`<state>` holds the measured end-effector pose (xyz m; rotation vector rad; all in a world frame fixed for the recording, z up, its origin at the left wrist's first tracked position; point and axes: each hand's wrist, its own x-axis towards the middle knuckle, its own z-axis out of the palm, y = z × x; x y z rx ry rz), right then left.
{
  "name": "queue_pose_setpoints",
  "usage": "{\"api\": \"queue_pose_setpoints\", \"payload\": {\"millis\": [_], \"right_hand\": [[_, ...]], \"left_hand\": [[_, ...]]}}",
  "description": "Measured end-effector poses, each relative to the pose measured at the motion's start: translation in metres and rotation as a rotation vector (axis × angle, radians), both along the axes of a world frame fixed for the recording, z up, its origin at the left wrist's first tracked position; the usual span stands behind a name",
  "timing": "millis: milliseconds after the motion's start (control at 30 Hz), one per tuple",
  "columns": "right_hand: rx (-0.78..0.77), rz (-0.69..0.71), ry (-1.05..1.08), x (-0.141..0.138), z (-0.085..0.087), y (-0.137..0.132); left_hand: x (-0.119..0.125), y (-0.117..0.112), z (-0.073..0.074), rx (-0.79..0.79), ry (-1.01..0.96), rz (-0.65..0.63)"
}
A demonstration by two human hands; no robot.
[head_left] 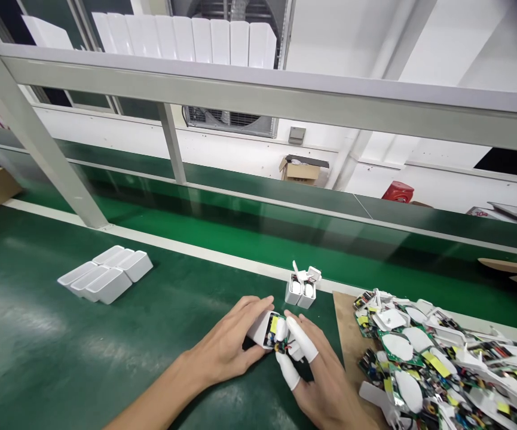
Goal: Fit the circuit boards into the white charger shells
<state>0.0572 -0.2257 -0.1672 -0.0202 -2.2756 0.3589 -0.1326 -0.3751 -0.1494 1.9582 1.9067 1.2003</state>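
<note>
My left hand (235,337) is closed around a white plastic housing (259,328), its open end turned to the right. With white finger cots on thumb and finger, my right hand (314,367) grips a circuit board (278,332) with a yellow-wrapped part and a white piece. The board sits at the mouth of the housing, partly inside it; how deep is hidden. Just beyond my hands two white housings (300,290) stand upright, with white parts sticking out of their tops.
Several white housings (110,280) lie grouped at the left on the green table (38,358). At the right, a heap of circuit boards (419,352) covers brown cardboard (343,322). A grey frame bar (240,86) crosses above, with white housings (186,39) lined up on it. Behind runs a green conveyor belt (240,221).
</note>
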Motion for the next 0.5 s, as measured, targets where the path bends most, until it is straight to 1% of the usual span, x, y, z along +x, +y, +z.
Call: {"api": "queue_pose_setpoints", "payload": {"millis": [167, 267, 333, 400, 433, 500], "right_hand": [[0.048, 0.001, 0.049, -0.003, -0.002, 0.001], [0.022, 0.007, 0.030, -0.004, -0.002, -0.001], [0.004, 0.001, 0.026, -0.004, -0.001, -0.003], [-0.044, -0.014, 0.022, -0.002, 0.001, -0.002], [-0.085, -0.018, 0.023, 0.000, 0.003, -0.002], [-0.187, -0.017, 0.018, 0.001, 0.005, 0.001]], "left_hand": [[0.004, 0.003, 0.001, 0.068, 0.055, -0.010], [0.007, 0.003, 0.002, 0.085, 0.028, -0.047], [0.010, 0.002, 0.002, 0.027, -0.032, -0.089], [0.013, 0.000, 0.002, -0.084, -0.089, -0.097], [0.015, -0.001, 0.003, -0.131, -0.109, -0.095], [0.016, -0.002, 0.003, -0.168, -0.127, -0.090]]}}
